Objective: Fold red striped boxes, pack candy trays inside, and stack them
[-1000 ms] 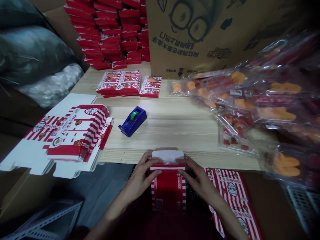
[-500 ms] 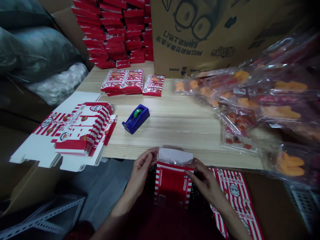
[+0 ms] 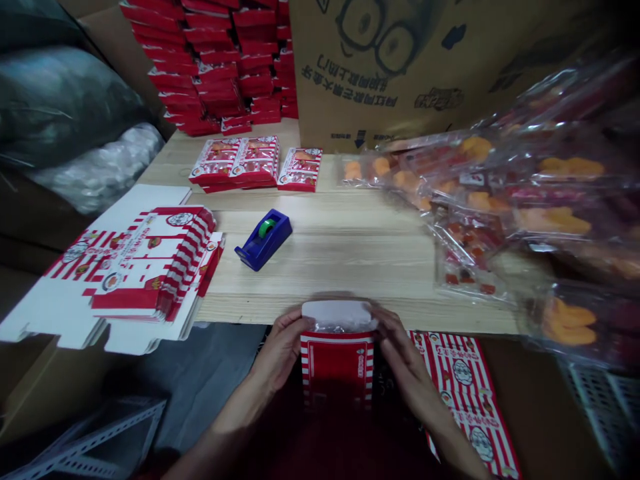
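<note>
Between my two hands, at the table's front edge, is a red and white striped cardboard box (image 3: 337,370). Its white top flap (image 3: 337,311) stands up at the far side, and clear plastic shows in the opening below it. My left hand (image 3: 287,343) pinches the box's upper left corner. At the upper right corner, my right hand (image 3: 400,343) has its fingers around the flap's edge and side. The lower end of the box fades into shadow against my dark clothing.
A blue tape dispenser (image 3: 264,240) stands mid-table. Flat box blanks (image 3: 145,260) lie left, finished-looking boxes (image 3: 237,162) behind. Clear candy packs (image 3: 500,200) heap up on the right. Stacked red boxes (image 3: 215,67) and a large carton (image 3: 400,80) stand at the back. Striped sheets (image 3: 467,387) lie below right.
My right hand has shifted from the box's front face up to its upper right corner and flap. The left hand keeps its hold. The whole view has shifted slightly.
</note>
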The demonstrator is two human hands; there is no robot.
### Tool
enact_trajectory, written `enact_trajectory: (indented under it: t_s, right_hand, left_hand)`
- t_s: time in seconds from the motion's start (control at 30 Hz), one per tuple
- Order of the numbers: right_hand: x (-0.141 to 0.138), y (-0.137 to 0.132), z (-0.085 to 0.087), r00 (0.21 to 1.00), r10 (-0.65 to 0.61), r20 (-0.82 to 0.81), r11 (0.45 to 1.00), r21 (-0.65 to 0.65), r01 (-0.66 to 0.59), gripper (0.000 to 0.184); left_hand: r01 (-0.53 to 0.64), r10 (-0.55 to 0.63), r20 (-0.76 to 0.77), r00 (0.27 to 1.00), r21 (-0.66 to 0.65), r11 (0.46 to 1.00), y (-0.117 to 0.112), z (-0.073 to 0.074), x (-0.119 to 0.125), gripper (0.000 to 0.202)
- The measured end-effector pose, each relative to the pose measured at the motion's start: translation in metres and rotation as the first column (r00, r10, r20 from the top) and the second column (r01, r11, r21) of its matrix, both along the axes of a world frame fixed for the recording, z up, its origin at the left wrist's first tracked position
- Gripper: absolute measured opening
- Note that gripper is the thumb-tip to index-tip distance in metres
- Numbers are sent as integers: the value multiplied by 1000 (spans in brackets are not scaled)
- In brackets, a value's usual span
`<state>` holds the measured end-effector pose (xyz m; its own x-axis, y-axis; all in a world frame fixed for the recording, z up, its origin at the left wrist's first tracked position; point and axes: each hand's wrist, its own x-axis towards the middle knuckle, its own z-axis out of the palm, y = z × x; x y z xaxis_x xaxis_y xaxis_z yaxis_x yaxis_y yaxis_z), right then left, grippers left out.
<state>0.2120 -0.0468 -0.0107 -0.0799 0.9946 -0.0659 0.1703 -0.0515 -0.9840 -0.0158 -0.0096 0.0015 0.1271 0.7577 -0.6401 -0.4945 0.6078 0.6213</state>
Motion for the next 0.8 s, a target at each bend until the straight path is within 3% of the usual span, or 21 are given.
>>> enact_trajectory:
  t_s: [0.07,0.17,0.37,0.5,0.63,0.8]
  right_hand:
    - [-7,2,-3,965,-134,-227,983,-153,100,44]
    - [-15,9,-5,871,-220,-439,936,-348,61,41]
    - [-12,20,3,747,-284,-600,868,-493,-66,33]
    - [-6,24,7,741,-347,-575,837,-547,-32,20]
    - [-2,22,6,774,-266,-575,889,-457,-34,10]
    - [0,14,0,783,-203,-587,928,-370,-37,17]
  left_hand:
    - [16,-16,-48,999,-11,1000,2,-1,0,17]
    - [44,-44,-72,996,3,999,5,-2,1,16]
    - [18,-18,44,999,-11,1000,4,-5,4,18]
    - [110,-114,63,992,63,992,7,-6,0,19]
    - [285,-312,47,949,300,910,11,-14,-15,23]
    - [442,-502,-3,865,480,758,14,-23,-32,28]
